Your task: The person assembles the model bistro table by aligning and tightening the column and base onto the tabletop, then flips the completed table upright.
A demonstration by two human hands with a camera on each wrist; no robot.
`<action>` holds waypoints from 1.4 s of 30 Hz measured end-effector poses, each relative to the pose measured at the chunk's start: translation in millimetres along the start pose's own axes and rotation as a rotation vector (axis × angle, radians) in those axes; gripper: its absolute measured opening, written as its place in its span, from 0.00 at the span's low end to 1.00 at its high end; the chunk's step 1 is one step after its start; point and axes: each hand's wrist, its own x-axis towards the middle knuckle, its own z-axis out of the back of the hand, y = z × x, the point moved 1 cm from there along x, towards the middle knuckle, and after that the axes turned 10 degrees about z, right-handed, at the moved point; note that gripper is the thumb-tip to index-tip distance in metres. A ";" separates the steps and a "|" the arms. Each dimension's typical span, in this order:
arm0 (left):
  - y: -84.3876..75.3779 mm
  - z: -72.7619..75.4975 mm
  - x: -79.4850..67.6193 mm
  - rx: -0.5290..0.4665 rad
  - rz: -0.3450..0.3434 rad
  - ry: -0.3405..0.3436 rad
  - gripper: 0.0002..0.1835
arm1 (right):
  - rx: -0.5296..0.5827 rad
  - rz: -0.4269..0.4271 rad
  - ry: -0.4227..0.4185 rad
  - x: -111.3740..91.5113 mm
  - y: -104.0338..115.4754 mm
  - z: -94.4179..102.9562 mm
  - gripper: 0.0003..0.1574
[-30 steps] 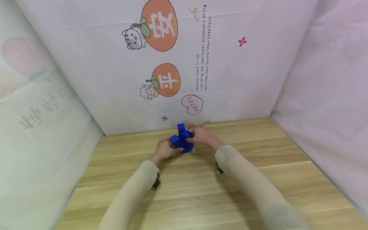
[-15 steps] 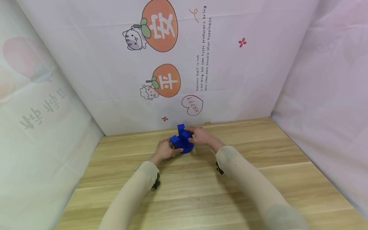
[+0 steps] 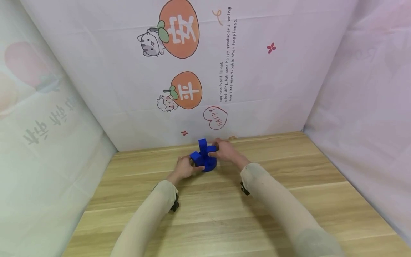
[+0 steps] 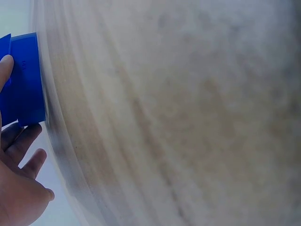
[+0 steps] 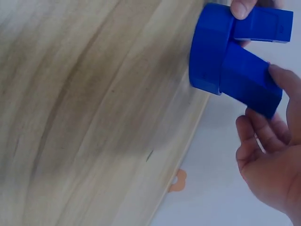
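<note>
A blue plastic piece with a round base (image 3: 210, 166) and several box-shaped arms stands at the table's back edge, base down. My left hand (image 3: 183, 167) grips it from the left, thumb along the front of the base and the other fingers behind the left arm (image 3: 196, 156). On the other side my right hand (image 3: 224, 150) pinches the right arm (image 5: 249, 77) between thumb and fingers. The tall rear arm (image 3: 203, 145) stands upright between the hands. In the left wrist view only the blue side (image 4: 28, 80) and part of the left hand (image 4: 21, 183) show.
The wood-grain table (image 3: 212, 217) stretches forward from the piece. White printed cloth (image 3: 257, 85) rises right behind it, and cloth walls (image 3: 61, 117) close in both sides. Black wrist straps (image 3: 174, 203) sit under the sleeves.
The right arm of the blue piece has swung outward to the right, away from the tall rear arm, with my right fingers on it. My left hand has stayed in place.
</note>
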 end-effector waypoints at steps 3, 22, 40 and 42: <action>0.5 -0.7 0.2 0.000 -0.007 0.007 0.37 | -0.060 0.006 -0.017 -1.6 -1.6 -0.5 0.29; 1.9 0.1 1.1 -0.018 0.003 -0.002 0.37 | -0.146 0.088 -0.017 -12.8 -5.8 9.1 0.25; 0.1 -0.4 0.5 -0.004 0.007 -0.002 0.37 | -0.162 0.170 0.003 -18.0 -0.2 10.8 0.26; -0.5 0.0 -0.4 -0.005 0.006 -0.003 0.37 | -0.178 0.167 -0.004 -17.8 0.5 9.8 0.25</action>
